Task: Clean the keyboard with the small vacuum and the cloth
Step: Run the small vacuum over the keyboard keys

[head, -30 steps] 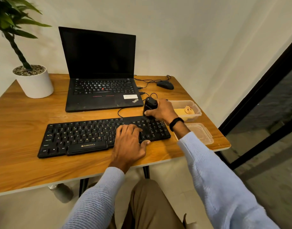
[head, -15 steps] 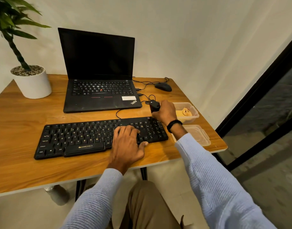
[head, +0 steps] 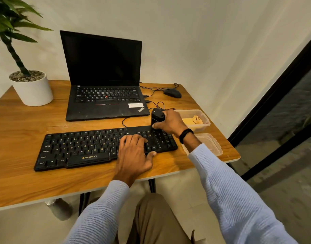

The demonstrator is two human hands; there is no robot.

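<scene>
Small vacuum: black, stubby, rigid casing. Looks light enough for one hand. The right hand has its fingers wrapped round the barrel, thumb on the near side, nozzle end down at the top row of the keyboard, right of frame centre. A mid-body grip seems right, since it keeps the nozzle steerable.

The keyboard is a flat plastic slab lying across the middle of the wooden table. It would likely slide on that surface, so pin it. The left hand does that: fingers straight and close together, flat on the keys, thumb off the front edge. Keep pressure light, keycaps can pop.

The yellowish cloth sits untouched in the clear tub, right of the vacuum.

Versus 0.5 s ago: the vacuum has edged slightly left along the top row and the left hand is unchanged.
</scene>
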